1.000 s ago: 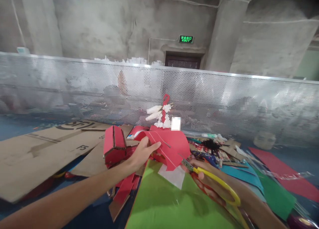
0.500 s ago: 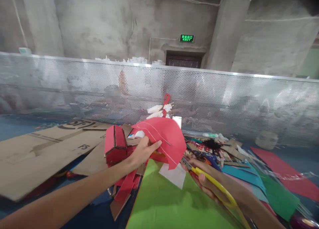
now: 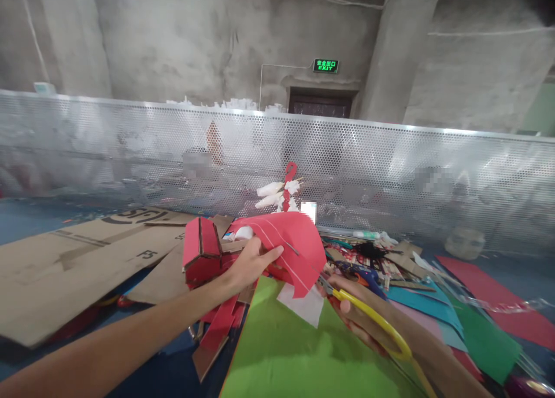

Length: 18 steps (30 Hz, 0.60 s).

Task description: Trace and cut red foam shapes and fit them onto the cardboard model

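Observation:
My left hand (image 3: 255, 260) pinches a sheet of red paper (image 3: 303, 242) between thumb and fingers. Pale curved lines run across the paper, and there is a dark slit-like line near my thumb. In my right hand (image 3: 353, 305) are yellow-handled scissors (image 3: 373, 317), with the blades at the paper's right edge. How far the blades are open is hard to make out. Below the paper, a white scrap (image 3: 303, 305) lies on a green sheet (image 3: 295, 352). Left of my left hand stands a red box-like cardboard piece (image 3: 202, 248) with bare brown edges.
Flat brown cardboard (image 3: 87, 265) covers the left side. To the right are a glue gun (image 3: 366, 279), blue sheets (image 3: 427, 305), a green sheet (image 3: 481, 334) and red paper (image 3: 498, 294). Behind stand a red-and-white flower craft (image 3: 288, 187) and a perforated metal barrier (image 3: 243, 149).
The red paper has tipped slightly lower, its top edge dropping and its right side shifting a little right. The scissors stay at its edge, with the handle turned slightly.

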Available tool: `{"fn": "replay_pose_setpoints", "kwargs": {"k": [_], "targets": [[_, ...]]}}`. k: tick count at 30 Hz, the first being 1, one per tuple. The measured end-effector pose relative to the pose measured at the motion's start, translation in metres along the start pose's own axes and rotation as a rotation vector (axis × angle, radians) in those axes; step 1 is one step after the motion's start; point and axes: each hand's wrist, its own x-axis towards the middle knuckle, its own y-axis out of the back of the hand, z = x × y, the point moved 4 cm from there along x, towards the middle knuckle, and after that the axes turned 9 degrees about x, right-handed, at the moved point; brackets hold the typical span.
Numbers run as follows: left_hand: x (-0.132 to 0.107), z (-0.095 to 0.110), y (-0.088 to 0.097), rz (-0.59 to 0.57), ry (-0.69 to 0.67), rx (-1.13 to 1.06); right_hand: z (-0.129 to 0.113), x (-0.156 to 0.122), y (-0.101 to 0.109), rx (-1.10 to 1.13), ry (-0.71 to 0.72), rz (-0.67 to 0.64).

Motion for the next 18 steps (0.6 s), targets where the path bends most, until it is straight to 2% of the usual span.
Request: {"fn": "replay_pose_setpoints", "kwargs": {"k": [9, 16, 18], "targets": [[-0.001, 0.004, -0.001, -0.031, 0.030, -0.082, 0.007, -0.002, 0.001, 0.105, 0.130, -0.024], [-0.003, 0.010, -0.006, -0.029, 0.019, -0.059, 0.021, 0.006, -0.005, 0.098, 0.219, 0.046], [-0.004, 0.011, -0.007, -0.032, 0.018, -0.077, 0.023, 0.007, -0.004, 0.078, 0.227, 0.124]]}}
